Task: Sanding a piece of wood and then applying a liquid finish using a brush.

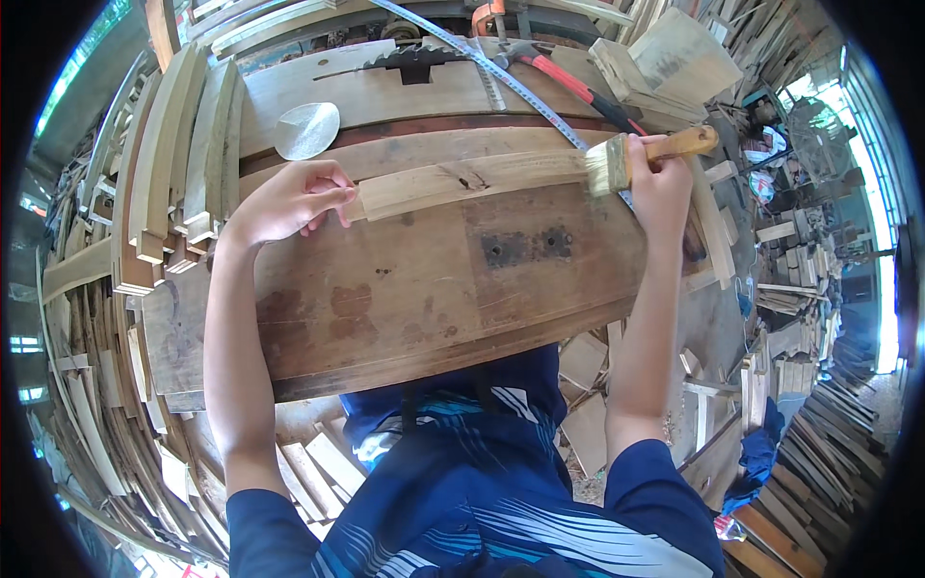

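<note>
A narrow wooden strip (pixel 434 189) with a dark knot lies across the wooden workbench (pixel 405 318). My left hand (pixel 299 197) grips the strip's left end, which has a stepped cut, between thumb and fingers. In my right hand (pixel 661 183) is a wide paintbrush with a wooden handle (pixel 689 142); its pale bristles (pixel 606 167) meet the strip's right end. My right fingers wrap around the brush near its ferrule.
Beyond the strip lie a pale round disc (pixel 307 131), a toothed saw blade (pixel 414 60), a blue-white measuring tape (pixel 525 91) and a red-handled hammer (pixel 568 82). Stacked boards (pixel 183 144) stand on the left, wood blocks (pixel 665 63) at the far right.
</note>
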`<control>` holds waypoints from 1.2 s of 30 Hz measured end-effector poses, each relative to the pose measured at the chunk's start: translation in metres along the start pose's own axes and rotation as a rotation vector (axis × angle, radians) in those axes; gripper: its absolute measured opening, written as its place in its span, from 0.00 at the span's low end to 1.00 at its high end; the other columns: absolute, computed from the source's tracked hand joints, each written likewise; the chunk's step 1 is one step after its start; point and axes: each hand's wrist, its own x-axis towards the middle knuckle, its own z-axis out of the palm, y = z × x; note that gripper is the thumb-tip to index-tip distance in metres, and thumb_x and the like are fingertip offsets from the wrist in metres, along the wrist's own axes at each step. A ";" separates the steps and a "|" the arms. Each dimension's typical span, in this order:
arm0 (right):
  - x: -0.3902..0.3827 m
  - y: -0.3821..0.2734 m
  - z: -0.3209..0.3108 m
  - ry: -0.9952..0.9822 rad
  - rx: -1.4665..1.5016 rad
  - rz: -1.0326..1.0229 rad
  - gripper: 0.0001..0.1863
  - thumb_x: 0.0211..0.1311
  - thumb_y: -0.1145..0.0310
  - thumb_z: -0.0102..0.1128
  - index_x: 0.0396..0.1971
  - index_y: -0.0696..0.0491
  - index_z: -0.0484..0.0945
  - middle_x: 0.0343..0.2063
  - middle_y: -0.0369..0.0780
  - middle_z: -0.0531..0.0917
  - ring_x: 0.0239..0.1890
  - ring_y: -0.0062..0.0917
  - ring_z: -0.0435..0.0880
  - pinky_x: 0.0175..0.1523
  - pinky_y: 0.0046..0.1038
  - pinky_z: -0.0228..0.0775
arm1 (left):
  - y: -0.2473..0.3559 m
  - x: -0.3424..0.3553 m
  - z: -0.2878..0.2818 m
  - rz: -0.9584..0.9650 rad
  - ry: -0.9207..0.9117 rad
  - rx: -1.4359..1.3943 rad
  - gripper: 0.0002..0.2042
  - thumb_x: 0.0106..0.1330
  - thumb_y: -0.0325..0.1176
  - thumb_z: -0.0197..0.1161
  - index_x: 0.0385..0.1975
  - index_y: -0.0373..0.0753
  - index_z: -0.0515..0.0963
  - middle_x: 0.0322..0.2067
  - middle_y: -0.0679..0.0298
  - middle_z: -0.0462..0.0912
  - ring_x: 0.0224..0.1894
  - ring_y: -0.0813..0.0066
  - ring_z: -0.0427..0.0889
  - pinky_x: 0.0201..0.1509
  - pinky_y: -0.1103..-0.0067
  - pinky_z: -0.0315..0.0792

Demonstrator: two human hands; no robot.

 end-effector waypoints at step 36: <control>0.039 0.034 -0.022 -0.311 0.224 -0.077 0.16 0.71 0.59 0.67 0.31 0.59 0.81 0.26 0.38 0.85 0.31 0.22 0.83 0.41 0.29 0.73 | 0.003 0.008 0.002 0.045 0.051 -0.025 0.10 0.77 0.37 0.61 0.42 0.36 0.81 0.27 0.64 0.88 0.19 0.88 0.72 0.22 0.84 0.67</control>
